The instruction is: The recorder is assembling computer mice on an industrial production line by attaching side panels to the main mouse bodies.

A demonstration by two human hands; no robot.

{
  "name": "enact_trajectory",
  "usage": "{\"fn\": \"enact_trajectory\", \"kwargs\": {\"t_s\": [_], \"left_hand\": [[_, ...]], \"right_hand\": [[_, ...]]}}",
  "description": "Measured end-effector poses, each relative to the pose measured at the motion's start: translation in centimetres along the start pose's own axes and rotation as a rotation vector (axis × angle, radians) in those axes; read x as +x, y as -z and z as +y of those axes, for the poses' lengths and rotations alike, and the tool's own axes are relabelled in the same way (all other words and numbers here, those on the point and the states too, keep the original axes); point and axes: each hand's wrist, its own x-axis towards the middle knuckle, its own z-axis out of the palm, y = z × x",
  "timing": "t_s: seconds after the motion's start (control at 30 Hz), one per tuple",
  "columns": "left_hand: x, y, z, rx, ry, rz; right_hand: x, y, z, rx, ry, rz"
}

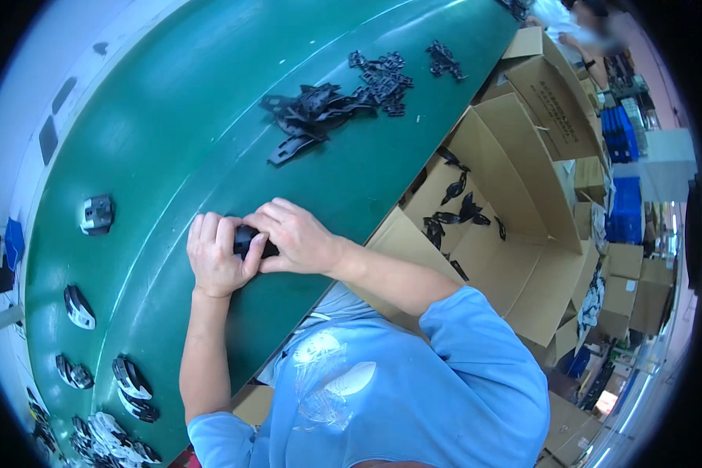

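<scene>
Close to the near edge of a green table point(304, 226), my left hand point(214, 253) and my right hand point(296, 238) are closed around one small black plastic part point(246, 240). Its shape is mostly covered by my fingers, and both thumbs press on it. Beyond my hands lies a pile of flat, dark curved plastic pieces point(308, 117). Further off to the right are a heap of small black clips or brackets point(384, 80) and a smaller cluster of similar black pieces point(444, 61).
A large open cardboard box point(515, 226) stands against the table on my right, with several black parts point(469, 207) inside. Black-and-white shells point(79, 306) and a grey-black part point(97, 214) are spread along the left. A heap of white-and-black shells point(109, 437) sits lower left. Another person point(573, 31) is at far right.
</scene>
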Motion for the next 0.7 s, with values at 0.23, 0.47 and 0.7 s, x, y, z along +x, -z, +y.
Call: {"fn": "enact_trajectory", "kwargs": {"t_s": [0.23,0.47,0.7], "left_hand": [[5.4,-0.1,-7.6,0.175,0.078,0.141],[5.1,3.6,-5.6,0.045,0.152,0.124],[-8.5,11.1,0.3,0.423,0.429,0.072]], "right_hand": [[1.0,11.3,4.0,-0.175,-0.017,0.210],[8.3,18.9,17.0,-0.714,-0.473,0.206],[5.7,24.6,20.7,-0.720,-0.326,0.096]]}}
